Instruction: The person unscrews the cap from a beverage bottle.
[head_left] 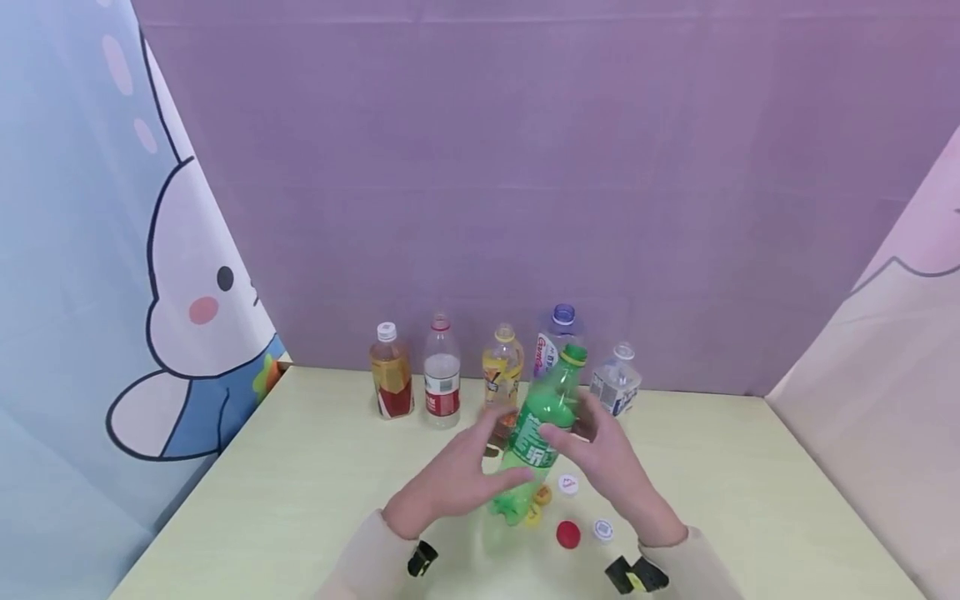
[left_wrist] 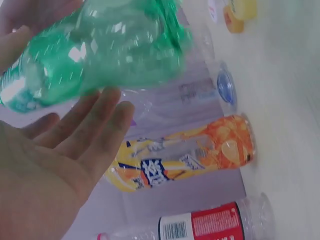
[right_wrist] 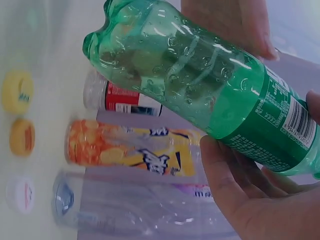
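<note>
A green plastic bottle point(head_left: 531, 442) with a green cap point(head_left: 574, 354) is held tilted above the table, its top leaning right. My right hand point(head_left: 609, 458) grips it around the label, thumb in front and fingers behind. On the other side, my left hand point(head_left: 459, 477) is spread beside the lower part, its fingers fairly straight. In the left wrist view those fingers point(left_wrist: 95, 125) are at the bottle's edge; whether they touch it I cannot tell. Below the bottle lie a red cap point(head_left: 568, 534), white caps point(head_left: 567, 484), an orange cap point(right_wrist: 22, 137) and a yellow cap point(right_wrist: 17, 92).
Along the back stand a white-capped bottle of amber drink point(head_left: 392, 379), a clear bottle with a red label point(head_left: 442, 383), a yellow-labelled bottle point(head_left: 501, 367), a blue-necked bottle point(head_left: 564, 315) and a square clear bottle point(head_left: 617, 385). A purple cloth point(head_left: 525, 167) hangs behind the table point(head_left: 300, 467).
</note>
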